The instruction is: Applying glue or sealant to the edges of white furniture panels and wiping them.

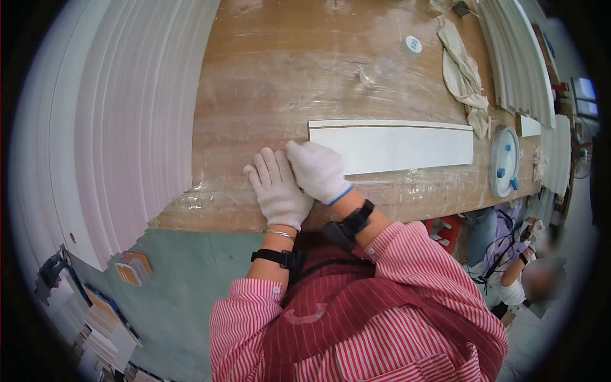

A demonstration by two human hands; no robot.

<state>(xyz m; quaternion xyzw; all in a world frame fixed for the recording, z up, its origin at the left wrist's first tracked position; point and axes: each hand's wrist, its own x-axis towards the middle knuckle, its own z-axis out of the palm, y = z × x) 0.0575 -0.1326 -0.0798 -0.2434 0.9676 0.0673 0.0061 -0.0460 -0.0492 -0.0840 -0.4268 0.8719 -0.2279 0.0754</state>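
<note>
My left hand (pixel 280 189), in a white knit glove, lies flat on the plastic-covered table (pixel 267 83), fingers stretched out and holding nothing. Against it, my right hand (pixel 320 170), in a white glove with a blue cuff edge, is closed with the fingers curled under. Whatever it may hold is hidden. A long white panel (pixel 407 148) with a thin brown groove near its far edge lies on the table. My right hand covers the near left corner of this panel; whether it grips the panel cannot be seen.
Many long white panels (pixel 137 108) stand stacked at the left, and more panels (pixel 512 57) at the far right. A clear bottle (pixel 382 70) lies beyond the panel. Farther right are a beige cloth (pixel 461 67) and a round white lid (pixel 503 159) with blue pieces. Another person (pixel 512 286) is at the lower right.
</note>
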